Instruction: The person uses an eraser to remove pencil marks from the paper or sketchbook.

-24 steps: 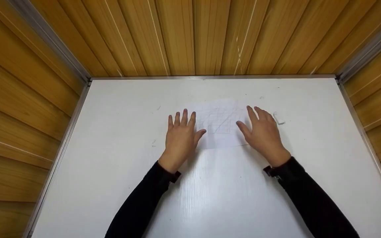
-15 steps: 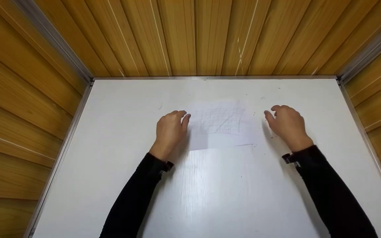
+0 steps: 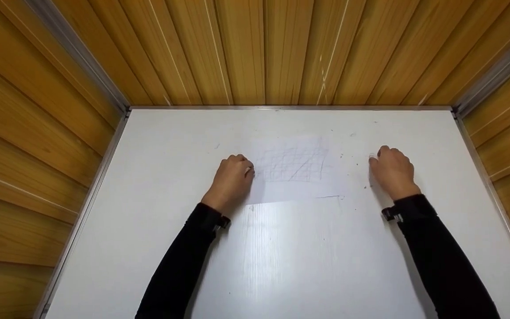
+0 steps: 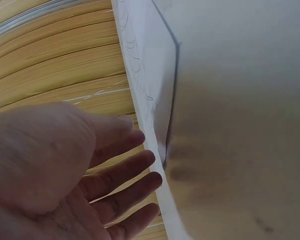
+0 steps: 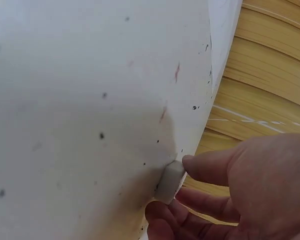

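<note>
A sheet of white paper [image 3: 295,190] with a hand-drawn pencil grid and a slanting line lies flat on the white table. My left hand [image 3: 233,175] is at its left edge, fingers loosely bent. In the left wrist view, those fingertips [image 4: 152,179] come close to the paper's edge and nothing sits between thumb and fingers. To the right of the paper, my right hand [image 3: 392,170] pinches a small white eraser [image 5: 170,181]. The thumb [image 5: 205,166] presses its upper end, with curled fingers below. From the head view, the hand mostly hides the eraser.
Dark crumbs [image 3: 365,187] and small marks dot the white tabletop [image 3: 281,257], mostly right of the paper. Wood-look panels [image 3: 277,53] rise behind the table and along both sides, with metal trim at its edges.
Both hands were spread over the paper's sides. My left hand has drawn back left and its fingers have bent; my right hand has moved right and taken hold of the eraser.
</note>
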A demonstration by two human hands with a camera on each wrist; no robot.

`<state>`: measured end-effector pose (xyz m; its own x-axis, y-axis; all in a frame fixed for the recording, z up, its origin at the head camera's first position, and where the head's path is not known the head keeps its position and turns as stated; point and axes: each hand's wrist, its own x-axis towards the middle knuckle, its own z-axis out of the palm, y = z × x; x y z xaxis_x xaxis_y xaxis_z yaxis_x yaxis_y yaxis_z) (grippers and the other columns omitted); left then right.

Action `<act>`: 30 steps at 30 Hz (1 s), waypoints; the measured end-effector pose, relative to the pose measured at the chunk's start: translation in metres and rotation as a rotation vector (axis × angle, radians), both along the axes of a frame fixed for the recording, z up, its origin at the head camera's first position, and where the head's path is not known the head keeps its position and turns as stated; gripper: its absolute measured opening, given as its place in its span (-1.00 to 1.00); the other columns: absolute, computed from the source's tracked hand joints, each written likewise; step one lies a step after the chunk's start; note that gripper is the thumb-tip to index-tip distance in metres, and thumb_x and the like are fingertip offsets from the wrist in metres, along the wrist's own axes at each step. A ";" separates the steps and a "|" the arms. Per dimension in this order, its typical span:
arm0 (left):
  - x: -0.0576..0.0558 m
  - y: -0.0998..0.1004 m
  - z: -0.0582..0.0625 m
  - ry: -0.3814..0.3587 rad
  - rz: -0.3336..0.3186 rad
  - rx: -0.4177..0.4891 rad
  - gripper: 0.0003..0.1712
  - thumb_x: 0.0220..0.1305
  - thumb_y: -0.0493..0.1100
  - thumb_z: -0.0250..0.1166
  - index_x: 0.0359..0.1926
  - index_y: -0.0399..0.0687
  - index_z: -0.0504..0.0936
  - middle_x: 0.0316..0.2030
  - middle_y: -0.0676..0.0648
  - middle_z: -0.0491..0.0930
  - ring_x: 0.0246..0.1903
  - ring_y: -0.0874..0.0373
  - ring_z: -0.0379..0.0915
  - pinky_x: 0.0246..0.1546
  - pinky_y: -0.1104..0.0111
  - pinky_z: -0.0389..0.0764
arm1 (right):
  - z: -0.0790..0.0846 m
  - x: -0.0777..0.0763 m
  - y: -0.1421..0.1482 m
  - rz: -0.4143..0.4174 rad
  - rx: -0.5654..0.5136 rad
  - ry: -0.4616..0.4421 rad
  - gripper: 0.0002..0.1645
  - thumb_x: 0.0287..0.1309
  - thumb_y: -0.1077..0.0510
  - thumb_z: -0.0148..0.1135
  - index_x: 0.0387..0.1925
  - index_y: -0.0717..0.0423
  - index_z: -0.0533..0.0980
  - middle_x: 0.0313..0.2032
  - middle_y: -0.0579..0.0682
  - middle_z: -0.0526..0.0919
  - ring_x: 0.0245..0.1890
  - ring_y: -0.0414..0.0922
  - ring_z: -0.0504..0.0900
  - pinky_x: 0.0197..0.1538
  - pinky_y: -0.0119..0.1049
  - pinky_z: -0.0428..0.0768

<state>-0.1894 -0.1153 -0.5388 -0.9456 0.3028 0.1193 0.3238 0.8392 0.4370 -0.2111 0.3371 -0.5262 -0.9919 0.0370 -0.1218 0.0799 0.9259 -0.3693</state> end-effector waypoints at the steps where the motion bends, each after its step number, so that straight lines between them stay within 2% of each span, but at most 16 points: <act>1: 0.000 0.000 -0.001 -0.003 -0.001 -0.005 -0.77 0.59 -0.18 0.31 -0.04 -0.13 0.89 -0.01 -0.14 0.81 0.06 -0.14 0.69 0.15 -0.04 0.64 | -0.001 -0.001 0.000 0.002 0.000 -0.008 -0.47 0.64 0.05 0.07 0.03 0.57 0.54 -0.12 0.48 0.62 -0.09 0.44 0.66 -0.17 0.24 0.64; 5: -0.004 0.002 -0.001 -0.020 0.002 -0.029 -0.78 0.60 -0.15 0.32 -0.04 -0.14 0.86 0.07 -0.15 0.78 0.15 -0.14 0.67 0.23 -0.03 0.63 | -0.002 -0.004 -0.001 -0.016 -0.017 -0.051 -0.44 0.64 0.01 0.09 -0.03 0.57 0.57 -0.12 0.45 0.60 -0.10 0.36 0.63 -0.15 0.18 0.63; 9: -0.010 0.006 -0.001 -0.031 -0.011 -0.058 -0.79 0.59 -0.10 0.35 -0.11 -0.16 0.80 0.21 -0.20 0.72 0.30 -0.18 0.61 0.38 -0.07 0.57 | -0.002 -0.007 -0.002 -0.024 -0.050 -0.082 -0.43 0.67 -0.03 0.05 0.13 0.53 0.45 -0.04 0.40 0.54 -0.07 0.30 0.58 -0.09 0.16 0.59; 11: -0.011 0.008 -0.001 -0.036 -0.024 -0.073 -0.77 0.59 -0.09 0.35 -0.12 -0.17 0.79 0.26 -0.22 0.70 0.34 -0.20 0.58 0.43 -0.10 0.53 | 0.000 -0.007 -0.002 -0.024 -0.062 -0.077 -0.44 0.71 -0.04 -0.02 0.20 0.47 0.35 -0.11 0.38 0.55 -0.17 0.26 0.58 -0.19 0.09 0.58; 14: -0.011 0.013 -0.002 -0.039 -0.041 -0.105 -0.74 0.59 -0.06 0.35 -0.05 -0.19 0.79 0.29 -0.23 0.67 0.37 -0.21 0.57 0.46 -0.11 0.50 | 0.006 -0.005 -0.006 -0.013 -0.074 -0.048 -0.48 0.74 -0.06 -0.09 0.24 0.38 0.28 -0.32 0.26 0.57 -0.37 0.14 0.54 -0.38 -0.06 0.48; 17: -0.010 0.017 -0.004 -0.037 -0.054 -0.141 -0.69 0.60 -0.04 0.35 0.05 -0.21 0.78 0.29 -0.23 0.66 0.36 -0.20 0.57 0.46 -0.10 0.50 | 0.015 -0.002 -0.019 0.026 -0.109 -0.023 -0.47 0.76 -0.09 -0.07 0.29 0.31 0.30 -0.40 0.20 0.59 -0.42 0.07 0.53 -0.39 -0.13 0.44; 20: -0.007 0.021 -0.005 -0.026 -0.060 -0.176 -0.67 0.60 -0.02 0.36 0.08 -0.21 0.76 0.27 -0.22 0.66 0.33 -0.20 0.58 0.45 -0.08 0.51 | 0.022 0.003 -0.039 0.113 -0.153 -0.052 -0.44 0.76 -0.08 -0.02 0.37 0.31 0.40 -0.19 0.28 0.71 -0.26 0.09 0.61 -0.18 -0.06 0.58; 23: -0.003 0.027 -0.004 -0.021 -0.057 -0.199 -0.67 0.61 0.00 0.34 0.08 -0.18 0.75 0.24 -0.20 0.67 0.30 -0.19 0.58 0.40 -0.08 0.52 | 0.023 0.007 -0.059 0.187 -0.181 -0.139 -0.46 0.75 -0.07 0.01 0.34 0.30 0.51 -0.05 0.29 0.73 -0.15 0.09 0.63 -0.04 -0.02 0.61; 26: 0.000 0.033 -0.003 -0.039 -0.051 -0.219 -0.66 0.63 0.01 0.31 0.12 -0.17 0.73 0.27 -0.18 0.64 0.32 -0.17 0.56 0.42 -0.07 0.50 | 0.019 0.009 -0.077 0.211 -0.180 -0.206 -0.45 0.76 -0.09 -0.05 0.29 0.32 0.50 -0.17 0.24 0.69 -0.23 0.05 0.62 -0.12 -0.08 0.57; 27: 0.001 0.035 -0.002 -0.042 -0.048 -0.221 -0.66 0.63 0.01 0.30 0.11 -0.17 0.73 0.28 -0.18 0.64 0.33 -0.17 0.55 0.43 -0.07 0.50 | 0.018 0.009 -0.082 0.209 -0.180 -0.212 -0.45 0.76 -0.10 -0.06 0.28 0.32 0.48 -0.22 0.21 0.66 -0.27 0.04 0.59 -0.16 -0.11 0.54; 30: 0.002 0.040 0.001 -0.046 -0.044 -0.236 -0.65 0.62 0.00 0.31 0.10 -0.21 0.72 0.26 -0.19 0.64 0.31 -0.17 0.56 0.42 -0.05 0.51 | 0.014 0.006 -0.096 0.220 -0.178 -0.203 -0.44 0.78 -0.11 -0.11 0.32 0.30 0.41 -0.22 0.21 0.64 -0.27 0.04 0.55 -0.15 -0.11 0.51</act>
<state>-0.1876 -0.0752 -0.5376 -0.9335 0.3586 -0.0030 0.3469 0.9052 0.2455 -0.2050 0.2412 -0.5120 -0.9285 -0.2149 -0.3029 -0.0262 0.8515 -0.5237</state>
